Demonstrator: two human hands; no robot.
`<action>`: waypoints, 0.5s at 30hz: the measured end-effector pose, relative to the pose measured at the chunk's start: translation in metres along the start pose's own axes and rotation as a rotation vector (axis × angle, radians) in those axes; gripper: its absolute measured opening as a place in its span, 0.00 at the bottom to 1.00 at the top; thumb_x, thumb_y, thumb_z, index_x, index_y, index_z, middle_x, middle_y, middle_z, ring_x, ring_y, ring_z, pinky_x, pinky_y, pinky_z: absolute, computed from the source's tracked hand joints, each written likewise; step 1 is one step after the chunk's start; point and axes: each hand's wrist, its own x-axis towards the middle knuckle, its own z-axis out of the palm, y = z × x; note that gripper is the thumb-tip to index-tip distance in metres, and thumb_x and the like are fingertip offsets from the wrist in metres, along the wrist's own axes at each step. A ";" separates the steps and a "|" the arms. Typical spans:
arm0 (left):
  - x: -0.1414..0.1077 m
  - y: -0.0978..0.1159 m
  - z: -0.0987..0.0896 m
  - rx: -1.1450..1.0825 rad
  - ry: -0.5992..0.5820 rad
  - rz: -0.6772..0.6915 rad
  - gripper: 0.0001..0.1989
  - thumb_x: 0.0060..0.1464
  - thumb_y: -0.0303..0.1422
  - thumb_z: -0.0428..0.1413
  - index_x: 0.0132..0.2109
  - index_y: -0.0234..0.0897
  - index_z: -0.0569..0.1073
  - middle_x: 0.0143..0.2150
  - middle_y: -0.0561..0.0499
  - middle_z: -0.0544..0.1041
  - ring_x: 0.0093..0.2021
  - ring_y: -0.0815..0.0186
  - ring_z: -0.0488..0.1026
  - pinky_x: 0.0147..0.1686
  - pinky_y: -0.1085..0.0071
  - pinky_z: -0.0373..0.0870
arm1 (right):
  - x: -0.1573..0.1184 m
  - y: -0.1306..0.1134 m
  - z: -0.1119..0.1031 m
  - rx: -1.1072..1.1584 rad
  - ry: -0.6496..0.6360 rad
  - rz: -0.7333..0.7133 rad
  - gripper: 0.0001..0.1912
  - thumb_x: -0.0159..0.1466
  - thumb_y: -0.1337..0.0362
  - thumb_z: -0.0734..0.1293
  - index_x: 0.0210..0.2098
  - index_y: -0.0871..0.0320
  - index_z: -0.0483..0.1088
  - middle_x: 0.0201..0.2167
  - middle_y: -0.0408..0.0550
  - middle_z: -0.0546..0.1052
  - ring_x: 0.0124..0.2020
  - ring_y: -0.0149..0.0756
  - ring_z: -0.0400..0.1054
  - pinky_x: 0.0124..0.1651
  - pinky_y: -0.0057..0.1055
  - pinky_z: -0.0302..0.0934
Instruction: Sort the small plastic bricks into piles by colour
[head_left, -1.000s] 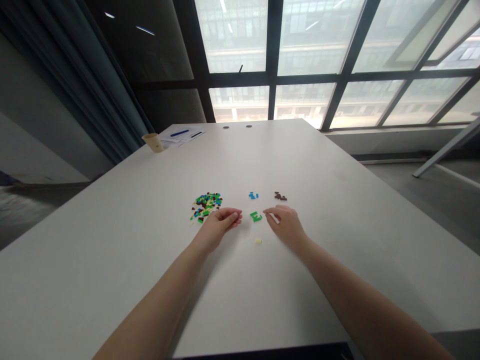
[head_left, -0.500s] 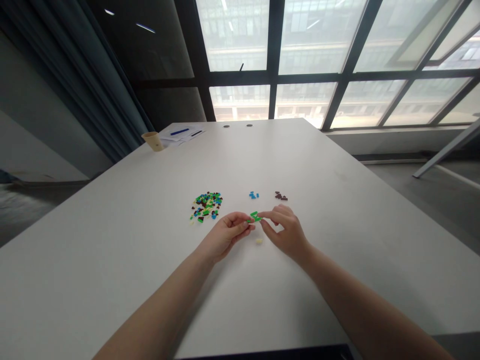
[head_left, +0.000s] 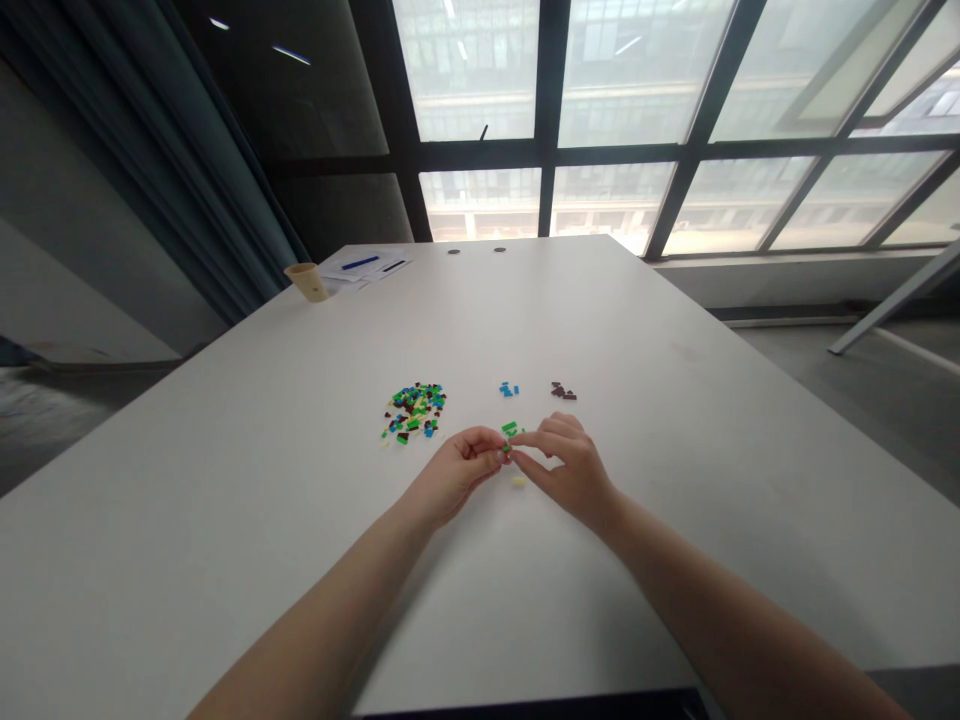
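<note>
Thumb and fingers of my left hand (head_left: 469, 468) are pinched on a small green building brick (head_left: 506, 449). From the other side, the thumb and index fingertip of my right hand (head_left: 568, 458) close on the same brick, so the two hands meet over the table. Just beyond the fingertips lie a few loose green bricks (head_left: 510, 427). A pale yellow brick (head_left: 518, 482) rests on the table just below the hands. Part of the held brick is hidden by the fingers.
A mixed pile of small bricks (head_left: 415, 410) lies to the left on the white table (head_left: 645, 330). Blue bricks (head_left: 508, 389) and dark brown bricks (head_left: 562, 391) form two small groups farther back. A beige cup (head_left: 307, 283) stands by papers (head_left: 352, 268) with pens at the far left.
My right fingertips have moved slightly down and left, from near the loose green bricks to the brick in my left hand. The loose green bricks now show more clearly.
</note>
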 end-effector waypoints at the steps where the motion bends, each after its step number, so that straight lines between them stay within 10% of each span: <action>1: 0.000 -0.001 0.001 0.017 0.000 0.010 0.15 0.31 0.31 0.67 0.27 0.33 0.70 0.24 0.55 0.71 0.27 0.75 0.68 0.34 0.76 0.64 | 0.000 0.000 0.000 0.002 0.000 -0.004 0.04 0.58 0.65 0.66 0.31 0.55 0.75 0.18 0.40 0.66 0.25 0.30 0.60 0.34 0.30 0.53; 6: 0.003 -0.001 -0.004 0.249 0.002 0.139 0.12 0.37 0.33 0.63 0.30 0.34 0.69 0.26 0.54 0.71 0.28 0.73 0.67 0.33 0.75 0.64 | 0.000 0.002 0.000 -0.011 -0.026 0.017 0.05 0.58 0.65 0.66 0.28 0.55 0.74 0.17 0.40 0.66 0.25 0.30 0.60 0.35 0.30 0.53; 15: 0.016 0.016 -0.055 1.364 0.418 0.375 0.09 0.46 0.25 0.50 0.35 0.35 0.73 0.40 0.45 0.75 0.43 0.60 0.70 0.48 0.64 0.63 | -0.002 0.041 0.005 -0.297 -0.343 0.527 0.06 0.58 0.66 0.65 0.29 0.55 0.75 0.26 0.45 0.75 0.30 0.33 0.65 0.36 0.29 0.53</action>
